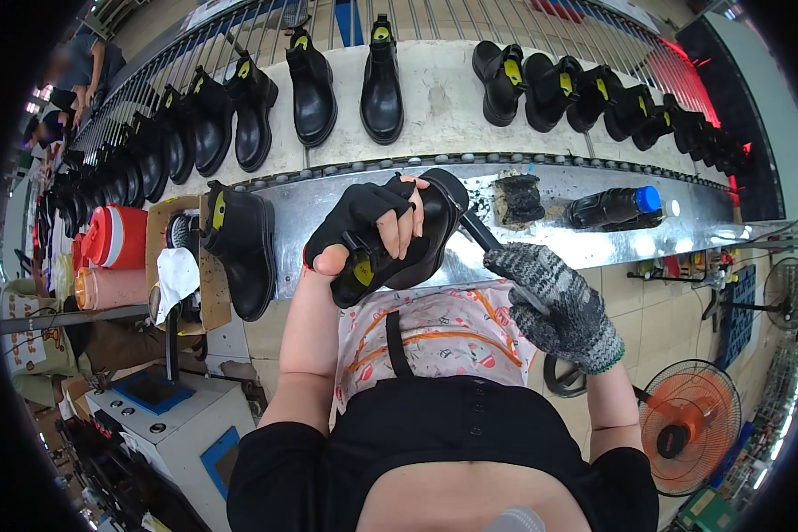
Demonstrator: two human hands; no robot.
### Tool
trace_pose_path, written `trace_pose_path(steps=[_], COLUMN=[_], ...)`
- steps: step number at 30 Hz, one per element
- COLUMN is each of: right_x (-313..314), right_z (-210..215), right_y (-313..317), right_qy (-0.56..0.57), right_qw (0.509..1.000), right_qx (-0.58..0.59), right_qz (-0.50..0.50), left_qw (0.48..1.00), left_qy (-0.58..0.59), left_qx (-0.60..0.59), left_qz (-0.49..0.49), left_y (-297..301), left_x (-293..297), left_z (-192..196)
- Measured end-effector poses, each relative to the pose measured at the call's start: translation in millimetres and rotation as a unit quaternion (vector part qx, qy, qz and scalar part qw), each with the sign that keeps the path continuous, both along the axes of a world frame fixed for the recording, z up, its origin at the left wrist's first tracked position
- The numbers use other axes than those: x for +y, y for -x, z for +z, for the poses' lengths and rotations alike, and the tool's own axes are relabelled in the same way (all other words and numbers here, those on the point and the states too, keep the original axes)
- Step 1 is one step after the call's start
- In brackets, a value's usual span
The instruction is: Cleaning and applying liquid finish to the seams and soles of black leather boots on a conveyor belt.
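My left hand (368, 226), in a black fingerless glove, grips a black ankle boot (426, 239) held in front of my chest over a patterned apron (443, 332). My right hand (563, 301), in a grey knitted glove, holds a slim brush-like tool (492, 244) whose dark end touches the boot's side. Both hands are over the near edge of a metal bench (301, 208).
A second black boot (244, 253) stands to the left on the bench. A black sponge (516, 199) and a dark bottle with a blue cap (614, 206) lie to the right. Several boots (381, 84) ride a conveyor behind. An orange fan (687, 426) stands low right.
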State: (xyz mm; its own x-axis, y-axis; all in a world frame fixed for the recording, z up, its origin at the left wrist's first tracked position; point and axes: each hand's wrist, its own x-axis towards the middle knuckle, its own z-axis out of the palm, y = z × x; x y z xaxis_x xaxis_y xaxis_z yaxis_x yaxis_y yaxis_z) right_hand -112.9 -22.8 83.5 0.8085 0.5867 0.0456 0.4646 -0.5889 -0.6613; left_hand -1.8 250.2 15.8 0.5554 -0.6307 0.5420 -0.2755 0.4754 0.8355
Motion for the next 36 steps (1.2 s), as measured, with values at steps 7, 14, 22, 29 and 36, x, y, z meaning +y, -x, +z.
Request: trace_pose_path(steps=[7,14,22,29,36], right_x=[3,2,12,40,57], right_z=[2,14,0,-63,-103], right_y=[0,-10,-25,-39,-44], right_qy=[0.013,-0.015,-0.099,-0.171,-0.146], right_qw=[1.0,1.0,0.977,0.981,0.986], right_qx=[-0.014,-0.004,0.173,0.054,0.055], right_qz=[-0.004,-0.01,-0.08,-0.075,-0.053], left_qw=[1.0,1.0,0.999,0.982,0.964], left_qy=[0.006,0.007,0.04,0.151,0.206], left_qx=[-0.015,-0.003,0.014,0.106,0.156], left_qz=[-0.015,-0.026,-0.018,0.044,0.058], left_y=[1,-1,-14,-39,-65], left_x=[-1,0,12,40,73], left_z=[0,0,-11,-37,-66])
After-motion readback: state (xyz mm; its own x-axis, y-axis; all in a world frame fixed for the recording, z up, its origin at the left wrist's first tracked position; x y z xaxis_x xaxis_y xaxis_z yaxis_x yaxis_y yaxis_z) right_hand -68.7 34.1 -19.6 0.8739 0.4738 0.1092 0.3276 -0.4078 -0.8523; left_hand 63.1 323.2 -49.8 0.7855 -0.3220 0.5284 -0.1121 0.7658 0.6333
